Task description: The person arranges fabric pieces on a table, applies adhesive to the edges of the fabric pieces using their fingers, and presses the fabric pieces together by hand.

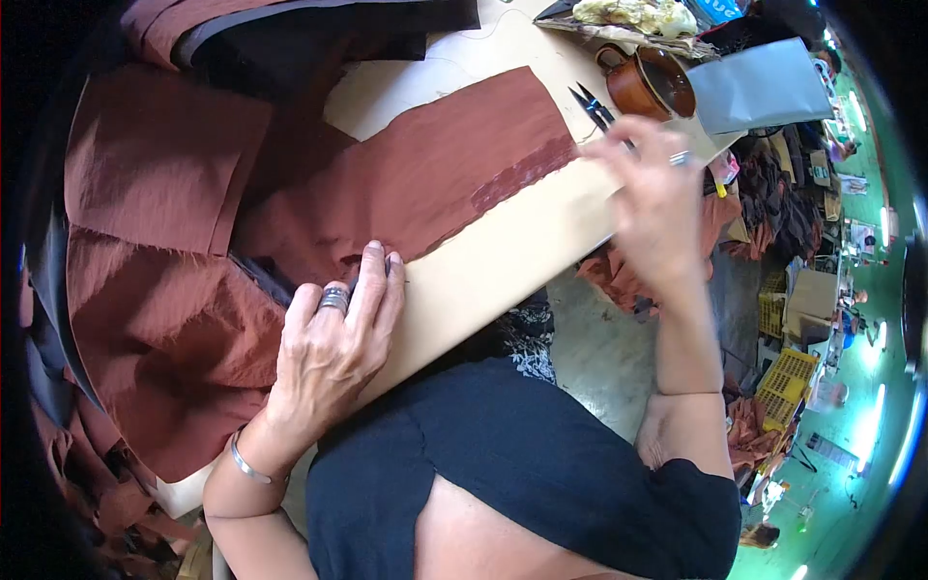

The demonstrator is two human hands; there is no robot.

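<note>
Rust-brown fabric [454, 145] lies across the pale table [464, 290], with a darker, wet-looking strip [522, 179] along its edge. My left hand [338, 329], with rings on one finger, rests on the near edge of this cloth, its fingers lying flat. Raised over the table's right part is my right hand [652, 179], smeared by motion; whether anything is between its fingers cannot be made out. Black thread snips [596, 108] lie just beyond it, partly hidden by its fingers. Past them stands a brown cup [652, 82] holding dark liquid.
A grey sheet [759, 85] lies right of the cup. More rust fabric [164, 164] and dark cloth [309, 58] pile at the left and top left. At the right are fabric heaps [773, 193] and a yellow crate [788, 387]. Other people appear small at the far right.
</note>
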